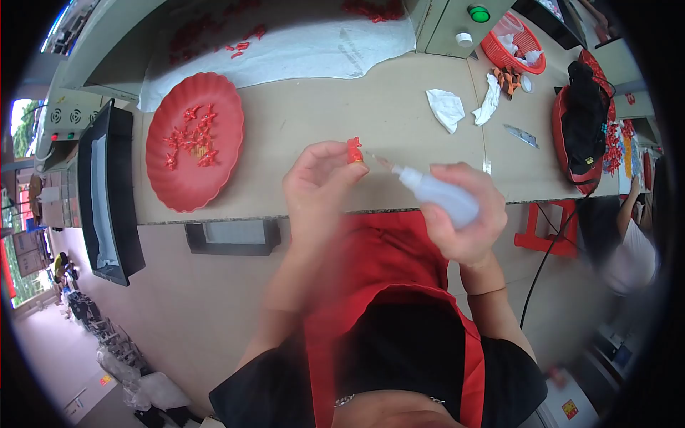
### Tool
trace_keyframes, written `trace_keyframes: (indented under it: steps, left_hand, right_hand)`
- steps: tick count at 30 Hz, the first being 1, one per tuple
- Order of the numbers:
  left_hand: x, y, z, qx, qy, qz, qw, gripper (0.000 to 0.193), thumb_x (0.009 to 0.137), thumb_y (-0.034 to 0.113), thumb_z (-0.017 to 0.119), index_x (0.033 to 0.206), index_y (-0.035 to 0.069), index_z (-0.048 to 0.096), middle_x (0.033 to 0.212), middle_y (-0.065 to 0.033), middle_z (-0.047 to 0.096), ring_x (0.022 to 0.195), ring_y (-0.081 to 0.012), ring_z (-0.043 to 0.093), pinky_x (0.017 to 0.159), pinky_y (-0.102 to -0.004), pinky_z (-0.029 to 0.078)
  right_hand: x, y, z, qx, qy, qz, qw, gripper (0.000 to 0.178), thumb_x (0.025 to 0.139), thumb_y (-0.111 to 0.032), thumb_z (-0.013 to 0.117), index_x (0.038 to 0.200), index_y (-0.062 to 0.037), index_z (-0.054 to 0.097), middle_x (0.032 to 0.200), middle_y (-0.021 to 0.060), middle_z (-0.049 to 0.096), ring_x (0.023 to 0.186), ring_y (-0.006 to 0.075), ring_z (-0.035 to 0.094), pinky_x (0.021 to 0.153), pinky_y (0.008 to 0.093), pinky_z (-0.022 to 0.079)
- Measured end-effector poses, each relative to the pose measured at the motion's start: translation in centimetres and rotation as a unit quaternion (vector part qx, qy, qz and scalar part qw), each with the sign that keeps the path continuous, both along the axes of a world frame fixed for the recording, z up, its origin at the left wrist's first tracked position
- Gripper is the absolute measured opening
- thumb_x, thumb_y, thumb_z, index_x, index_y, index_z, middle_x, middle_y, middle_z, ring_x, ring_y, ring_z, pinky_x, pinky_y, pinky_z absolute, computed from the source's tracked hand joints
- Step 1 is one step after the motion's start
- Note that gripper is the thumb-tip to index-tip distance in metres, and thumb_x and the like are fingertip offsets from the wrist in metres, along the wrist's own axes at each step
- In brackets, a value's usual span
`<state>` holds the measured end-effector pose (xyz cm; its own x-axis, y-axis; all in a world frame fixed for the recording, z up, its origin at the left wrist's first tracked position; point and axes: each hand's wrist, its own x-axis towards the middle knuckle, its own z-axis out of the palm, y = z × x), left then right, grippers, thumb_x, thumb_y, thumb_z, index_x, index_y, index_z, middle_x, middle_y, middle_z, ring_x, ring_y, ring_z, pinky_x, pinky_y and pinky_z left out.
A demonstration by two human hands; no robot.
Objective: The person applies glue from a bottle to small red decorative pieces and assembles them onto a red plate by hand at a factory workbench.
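Between the thumb and fingers of my left hand (317,175) is a small red figurine (354,150), held up over the table's front part. My right hand (467,221) is wrapped round a white squeeze bottle (442,196) with a thin nozzle. The bottle lies tilted in my grip, its tip pointing left at the figurine. The tip is very close to the piece; whether they touch I cannot tell. To the left, a red scalloped plate (160,167) carries several small red star-like pieces (193,139).
A white cloth (300,68) with red pieces lies under the machine housing at the back. Crumpled tissues (446,108), a blade (521,135), a red basket (528,60) and a black-and-red bag (585,128) are to the right. A black tray (128,200) juts past the table's left edge.
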<state>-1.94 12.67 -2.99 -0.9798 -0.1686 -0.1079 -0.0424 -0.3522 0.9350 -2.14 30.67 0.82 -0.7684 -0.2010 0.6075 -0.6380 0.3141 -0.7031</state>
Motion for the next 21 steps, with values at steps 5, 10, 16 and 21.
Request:
trace_keyframes:
  steps: [5, 10, 16, 21]
  left_hand:
    - [0.1, -0.1, 0.7, -0.014, -0.043, 0.011, 0.999, 0.024, 0.075, -0.006, 0.065, 0.097, -0.002, 0.057, 0.088, -0.007, 0.063, 0.082, -0.0118, 0.059, 0.074, -0.0246, 0.048]
    - [0.2, 0.0, 1.0, -0.01, -0.046, 0.02, 0.999, 0.024, 0.075, -0.006, 0.066, 0.096, -0.002, 0.057, 0.088, -0.0081, 0.063, 0.081, -0.0127, 0.059, 0.073, -0.0251, 0.049]
    - [0.3, -0.1, 0.6, -0.015, -0.024, 0.025, 0.999, 0.025, 0.075, -0.007, 0.066, 0.097, -0.004, 0.056, 0.087, -0.0095, 0.063, 0.081, -0.0141, 0.06, 0.074, -0.0267, 0.05]
    - [0.2, -0.1, 0.8, -0.01, -0.026, 0.026, 0.999, 0.025, 0.074, -0.008, 0.065, 0.097, -0.004, 0.056, 0.087, -0.0103, 0.063, 0.082, -0.0147, 0.06, 0.074, -0.027, 0.05]
  right_hand:
    - [0.2, -1.0, 0.1, 0.021, 0.056, 0.005, 0.998, 0.042, 0.057, 0.002, 0.069, 0.098, 0.0006, 0.058, 0.072, 0.0106, 0.063, 0.05, 0.021, 0.056, 0.045, 0.0271, 0.045]
    - [0.1, -1.6, -0.1, 0.046, 0.061, -0.004, 0.997, 0.037, 0.055, 0.003, 0.067, 0.092, 0.0003, 0.06, 0.07, 0.0084, 0.061, 0.048, 0.0208, 0.054, 0.044, 0.0273, 0.044]
    - [-0.2, -2.0, -0.2, 0.051, 0.059, -0.003, 0.997, 0.035, 0.056, 0.004, 0.066, 0.09, 0.0004, 0.06, 0.065, 0.008, 0.058, 0.046, 0.0206, 0.052, 0.043, 0.0272, 0.043]
    - [-0.4, -2.1, -0.1, 0.051, 0.053, 0.002, 0.997, 0.034, 0.057, 0.005, 0.066, 0.09, 0.0003, 0.059, 0.064, 0.0078, 0.057, 0.046, 0.0204, 0.052, 0.043, 0.0271, 0.042]
